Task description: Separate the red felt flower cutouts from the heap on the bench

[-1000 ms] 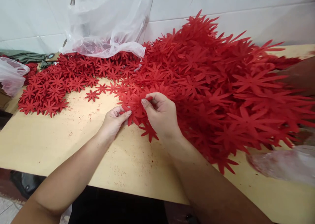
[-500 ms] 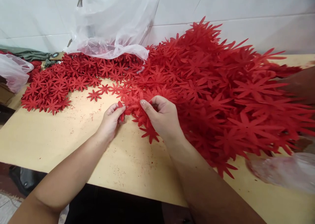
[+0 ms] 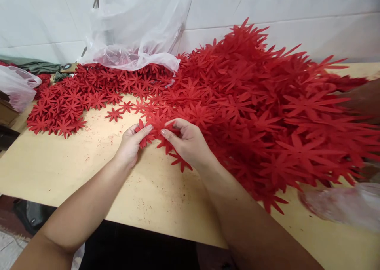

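Red flower-shaped pieces (image 3: 145, 137) are pinched between the thumb and fingers of my left hand (image 3: 132, 141), low over the table. Just to its right, my right hand (image 3: 187, 140) is closed, its thumb and forefinger gripping a red petal piece (image 3: 172, 130). How many pieces each hand holds cannot be made out. Behind and to the right of my right hand rises a large heap of red flower pieces (image 3: 252, 119). Two single red flowers (image 3: 114, 114) lie on the wood beyond my left hand.
The pale wooden table (image 3: 89, 171) carries red specks. A flatter pile of darker red flowers (image 3: 68, 103) lies at the left. White plastic bags (image 3: 133, 28) hang at the back, with another bag (image 3: 18, 84) at far left and a clear one (image 3: 347, 204) at right.
My right hand has moved slightly left, closer to my left hand. My left hand has shifted a little left, and more of the red pieces in it shows.
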A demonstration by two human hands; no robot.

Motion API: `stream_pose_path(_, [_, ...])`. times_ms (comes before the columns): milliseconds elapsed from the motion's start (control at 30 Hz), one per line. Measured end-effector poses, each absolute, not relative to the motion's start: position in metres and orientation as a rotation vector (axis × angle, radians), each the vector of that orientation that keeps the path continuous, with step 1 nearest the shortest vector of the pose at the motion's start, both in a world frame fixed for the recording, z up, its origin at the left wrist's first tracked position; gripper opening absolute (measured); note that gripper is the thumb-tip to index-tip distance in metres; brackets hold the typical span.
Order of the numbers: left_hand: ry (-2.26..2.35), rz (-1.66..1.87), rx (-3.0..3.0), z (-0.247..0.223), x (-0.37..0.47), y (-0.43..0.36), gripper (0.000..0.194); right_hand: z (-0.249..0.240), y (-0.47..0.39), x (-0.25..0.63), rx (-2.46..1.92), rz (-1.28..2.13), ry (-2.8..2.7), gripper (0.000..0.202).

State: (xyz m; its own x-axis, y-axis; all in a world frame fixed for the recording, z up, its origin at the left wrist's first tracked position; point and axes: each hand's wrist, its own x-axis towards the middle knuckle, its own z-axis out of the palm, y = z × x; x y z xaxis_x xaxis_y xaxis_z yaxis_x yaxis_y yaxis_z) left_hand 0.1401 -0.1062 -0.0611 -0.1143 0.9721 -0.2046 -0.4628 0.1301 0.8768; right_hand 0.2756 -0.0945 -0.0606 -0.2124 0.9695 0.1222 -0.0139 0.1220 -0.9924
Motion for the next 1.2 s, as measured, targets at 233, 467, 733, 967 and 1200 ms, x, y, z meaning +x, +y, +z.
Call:
stream_pose_path(233, [1.001, 1.355, 0.697, -0.059, 0.138, -0.105, 0.032, -0.06, -0.091, 0.282, -1.2, 1.01, -1.465, 0.022])
stream_pose_path(467, [0.933, 1.251, 0.85, -0.057, 0.142, -0.11, 0.033, -0.067, -0.092, 0.276, -1.081, 1.091, -1.609, 0.008])
stream_pose_path(733, [0.992, 1.403, 0.589, -0.056, 0.132, -0.101, 0.03, -0.057, -0.094, 0.281, -0.973, 1.407, -1.586, 0.016])
stream_pose_path(967, [1.04, 1.448, 0.733, -0.056, 0.13, -0.102, 0.046, -0.048, -0.088, 0.286, -1.174, 1.116, -1.4, 0.025])
stream_pose_path(1200, [0.972, 1.297, 0.91, -0.059, 0.139, -0.109, 0.034, -0.053, -0.09, 0.284, -1.222, 0.911, -1.494, 0.023])
